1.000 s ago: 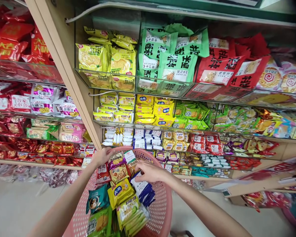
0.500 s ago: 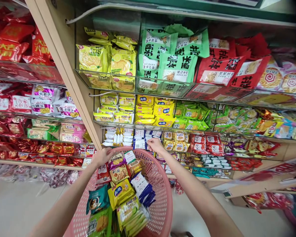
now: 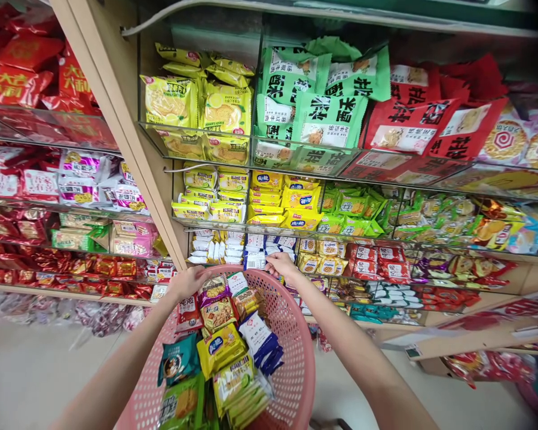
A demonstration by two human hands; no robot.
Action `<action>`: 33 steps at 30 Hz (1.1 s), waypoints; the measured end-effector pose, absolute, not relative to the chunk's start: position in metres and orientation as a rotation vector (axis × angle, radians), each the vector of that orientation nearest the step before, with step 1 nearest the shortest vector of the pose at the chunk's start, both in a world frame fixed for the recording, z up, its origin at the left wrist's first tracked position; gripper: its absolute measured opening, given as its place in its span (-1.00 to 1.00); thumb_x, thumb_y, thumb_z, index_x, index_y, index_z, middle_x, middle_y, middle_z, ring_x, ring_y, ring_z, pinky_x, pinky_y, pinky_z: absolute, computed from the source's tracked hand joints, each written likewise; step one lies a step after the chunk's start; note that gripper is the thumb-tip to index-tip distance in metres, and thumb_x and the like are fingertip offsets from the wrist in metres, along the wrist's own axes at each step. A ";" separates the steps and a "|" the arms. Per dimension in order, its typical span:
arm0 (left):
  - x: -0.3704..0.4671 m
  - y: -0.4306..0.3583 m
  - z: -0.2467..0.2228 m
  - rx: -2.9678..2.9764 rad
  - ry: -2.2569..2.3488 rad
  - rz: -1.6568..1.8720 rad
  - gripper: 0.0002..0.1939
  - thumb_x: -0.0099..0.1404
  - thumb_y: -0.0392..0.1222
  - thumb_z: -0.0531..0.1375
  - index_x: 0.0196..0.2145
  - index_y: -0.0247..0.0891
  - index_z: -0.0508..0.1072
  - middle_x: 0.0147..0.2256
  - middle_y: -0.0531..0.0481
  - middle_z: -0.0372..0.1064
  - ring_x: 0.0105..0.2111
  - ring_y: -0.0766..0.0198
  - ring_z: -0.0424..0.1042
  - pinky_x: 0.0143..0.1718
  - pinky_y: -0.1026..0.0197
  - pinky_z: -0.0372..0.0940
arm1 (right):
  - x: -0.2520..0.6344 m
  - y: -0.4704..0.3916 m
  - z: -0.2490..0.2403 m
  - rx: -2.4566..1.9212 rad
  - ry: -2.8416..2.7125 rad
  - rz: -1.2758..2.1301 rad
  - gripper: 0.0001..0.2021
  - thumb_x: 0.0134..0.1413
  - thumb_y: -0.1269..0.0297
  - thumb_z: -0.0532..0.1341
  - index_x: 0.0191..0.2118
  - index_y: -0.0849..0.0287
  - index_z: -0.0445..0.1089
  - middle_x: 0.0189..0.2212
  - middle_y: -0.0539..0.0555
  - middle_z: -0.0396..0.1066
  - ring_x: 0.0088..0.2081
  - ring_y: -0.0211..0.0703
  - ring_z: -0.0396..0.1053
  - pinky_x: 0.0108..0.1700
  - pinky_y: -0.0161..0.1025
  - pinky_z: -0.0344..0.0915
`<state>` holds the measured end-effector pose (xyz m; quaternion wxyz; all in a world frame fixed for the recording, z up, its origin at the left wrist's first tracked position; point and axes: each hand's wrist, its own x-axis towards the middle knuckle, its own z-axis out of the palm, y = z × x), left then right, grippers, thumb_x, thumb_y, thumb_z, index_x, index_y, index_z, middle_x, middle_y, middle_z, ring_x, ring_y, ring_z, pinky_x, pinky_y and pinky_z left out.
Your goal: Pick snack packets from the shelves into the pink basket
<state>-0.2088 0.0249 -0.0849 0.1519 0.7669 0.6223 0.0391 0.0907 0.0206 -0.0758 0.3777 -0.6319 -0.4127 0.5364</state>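
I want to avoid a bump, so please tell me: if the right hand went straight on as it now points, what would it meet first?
Probably the blue-and-white packets in the low shelf bin, beside the right hand. Depth is unclear; it may be touching them.

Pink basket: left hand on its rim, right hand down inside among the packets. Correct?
Not quite: the head view shows the right hand outside the pink basket, by the blue-and-white shelf packets. The left hand is as you say.
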 end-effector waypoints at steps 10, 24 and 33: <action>-0.209 0.025 -0.084 2.179 1.781 0.103 -0.31 0.15 0.40 -0.24 -0.15 -0.08 0.42 -0.33 -0.07 0.46 -0.29 0.06 0.44 -0.39 0.21 0.19 | 0.087 0.015 -0.072 -1.569 -1.089 1.231 -0.91 0.08 0.37 0.09 -0.42 0.22 0.26 -0.70 -0.12 0.29 -0.76 -0.45 0.08 -0.74 -0.46 -0.02; -0.208 0.023 -0.081 2.201 1.731 0.156 -0.35 0.18 0.35 -0.19 -0.16 -0.12 0.43 -0.30 -0.09 0.46 -0.28 0.07 0.43 -0.40 0.21 0.19 | 0.068 -0.034 -0.013 -1.506 -1.726 0.656 -0.82 0.13 0.30 0.05 -0.45 0.14 0.31 -0.67 -0.09 0.28 -0.58 -0.31 0.23 -0.42 -0.37 0.09; -0.209 0.024 -0.083 2.173 1.733 0.173 -0.32 0.15 0.38 -0.18 -0.15 -0.13 0.43 -0.32 -0.13 0.46 -0.30 0.04 0.44 -0.39 0.20 0.20 | 0.077 -0.081 0.008 -1.368 -2.165 0.202 -0.76 0.26 0.31 -0.05 -0.27 0.15 0.35 -0.36 0.06 0.37 -0.31 -0.24 0.33 -0.26 -0.34 0.17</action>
